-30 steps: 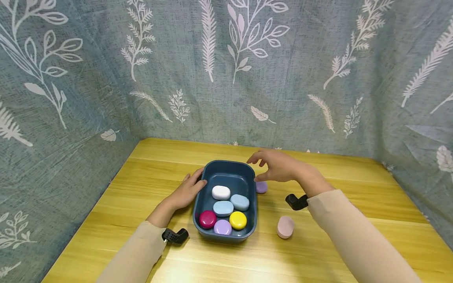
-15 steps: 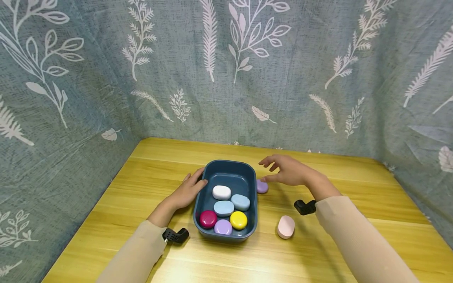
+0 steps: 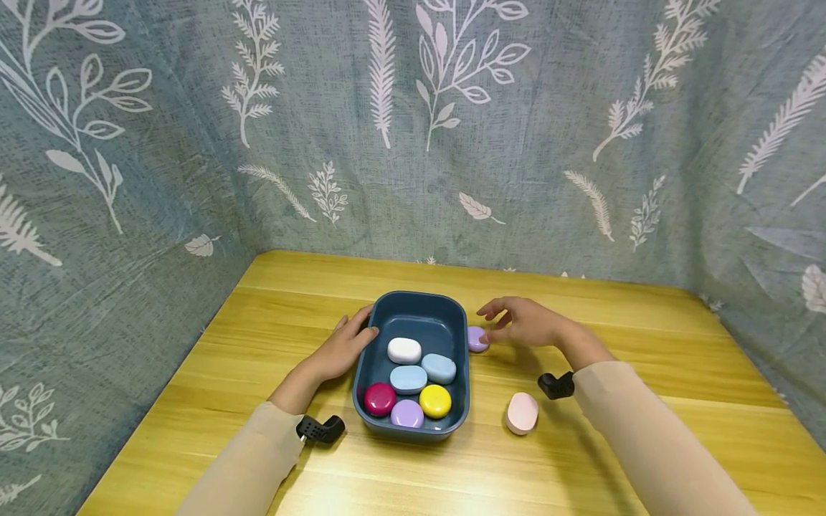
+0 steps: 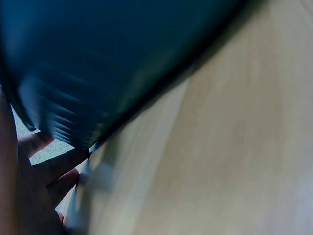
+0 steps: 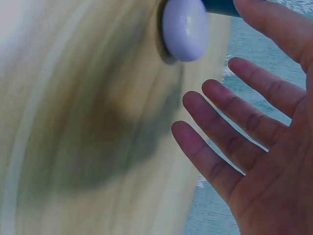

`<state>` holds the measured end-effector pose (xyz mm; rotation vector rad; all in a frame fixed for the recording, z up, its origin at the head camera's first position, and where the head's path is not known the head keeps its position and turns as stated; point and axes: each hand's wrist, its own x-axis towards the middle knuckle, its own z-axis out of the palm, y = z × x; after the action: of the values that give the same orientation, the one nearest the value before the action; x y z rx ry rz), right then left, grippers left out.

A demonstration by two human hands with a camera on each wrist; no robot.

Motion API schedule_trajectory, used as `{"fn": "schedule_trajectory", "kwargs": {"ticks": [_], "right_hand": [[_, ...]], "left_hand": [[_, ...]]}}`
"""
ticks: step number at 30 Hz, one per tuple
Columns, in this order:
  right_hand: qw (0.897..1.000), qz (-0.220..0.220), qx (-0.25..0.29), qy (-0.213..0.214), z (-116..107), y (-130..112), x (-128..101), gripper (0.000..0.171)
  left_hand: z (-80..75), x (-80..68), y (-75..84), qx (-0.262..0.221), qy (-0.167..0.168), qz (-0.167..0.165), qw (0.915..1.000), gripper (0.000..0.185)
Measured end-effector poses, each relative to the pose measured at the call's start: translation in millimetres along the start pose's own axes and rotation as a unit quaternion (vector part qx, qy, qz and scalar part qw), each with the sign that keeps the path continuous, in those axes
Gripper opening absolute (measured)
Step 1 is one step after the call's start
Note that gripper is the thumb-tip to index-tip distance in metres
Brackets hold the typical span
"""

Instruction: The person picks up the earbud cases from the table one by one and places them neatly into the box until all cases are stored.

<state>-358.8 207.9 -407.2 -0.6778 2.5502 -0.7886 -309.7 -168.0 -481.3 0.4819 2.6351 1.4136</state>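
In the head view, my left hand (image 3: 343, 347) holds the left rim of a dark blue box (image 3: 414, 304), thumb over the edge. The left wrist view shows fingers (image 4: 61, 166) against the outer wall of the box (image 4: 98, 58). My right hand (image 3: 530, 322) is spread just right of a small, smooth purple oval piece (image 3: 476, 338), which lies on the table beside the box; the thumb overlaps it in the head view. In the right wrist view, the purple piece (image 5: 186, 29) sits beyond the spread fingertips (image 5: 191, 100), nothing in the palm.
Inside the box are a white piece (image 3: 404, 350), two light blue ones (image 3: 408, 379), a dark red one (image 3: 379, 399), a yellow one (image 3: 435, 401) and another purple one (image 3: 406, 414). A pale pink piece (image 3: 522, 413) lies right of the box. Patterned cloth (image 3: 413, 179) hangs behind the table.
My right hand has moved right, away from the box's rim, then lowered toward the purple piece outside. The left hand and the box have stayed in place.
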Motion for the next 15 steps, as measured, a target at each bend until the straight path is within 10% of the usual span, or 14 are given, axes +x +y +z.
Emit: {"fn": "schedule_trajectory", "kwargs": {"ticks": [15], "right_hand": [[1.0, 0.004, -0.027, -0.014, 12.7, 1.8, 16.0, 0.062]], "left_hand": [[0.2, -0.4, -0.4, -0.004, -0.002, -0.006, 1.0, 0.061]]}}
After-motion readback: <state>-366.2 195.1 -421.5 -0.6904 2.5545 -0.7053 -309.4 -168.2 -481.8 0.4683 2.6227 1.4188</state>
